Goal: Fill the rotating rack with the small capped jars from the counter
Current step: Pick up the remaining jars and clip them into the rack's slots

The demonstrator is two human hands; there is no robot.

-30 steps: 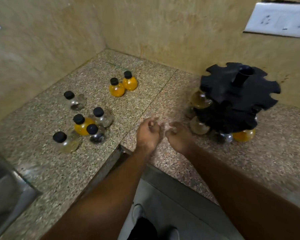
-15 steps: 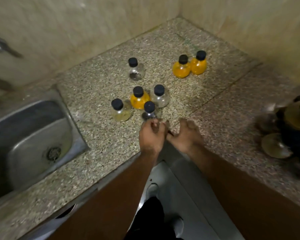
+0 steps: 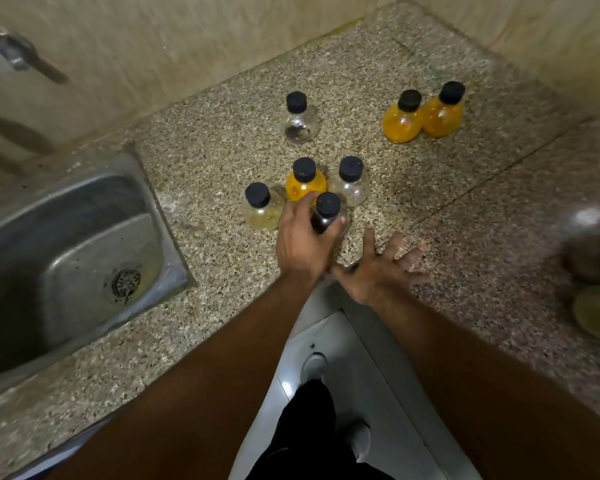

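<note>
Speckled granite counter runs back into a wall corner, with a steel sink set into its left end. Seven small black-capped jars stand on it. A cluster of four sits near the front edge. A lone clear jar stands behind the cluster, and two orange jars touch each other toward the back corner.

The left hand has its thumb and fingers curled round the body of the dark jar, the cluster's nearest one, just below the cap. The jar is upright, and I cannot tell whether it has left the counter. Close round it are a pale yellow jar, an orange jar and a clear jar. The right hand is spread with straight fingers and holds nothing, low over the front edge. Whether it touches the stone is unclear.

The step in hand looks like picking up the next jar. The rotating rack is only a dark blur at the counter's right edge, well apart from the cluster. The next move probably calls for lifting the dark jar straight up so it clears its neighbours. It would then go across to the right, neck first into a free slot of the rack, with the spread hand free to steady or turn the rack.
</note>
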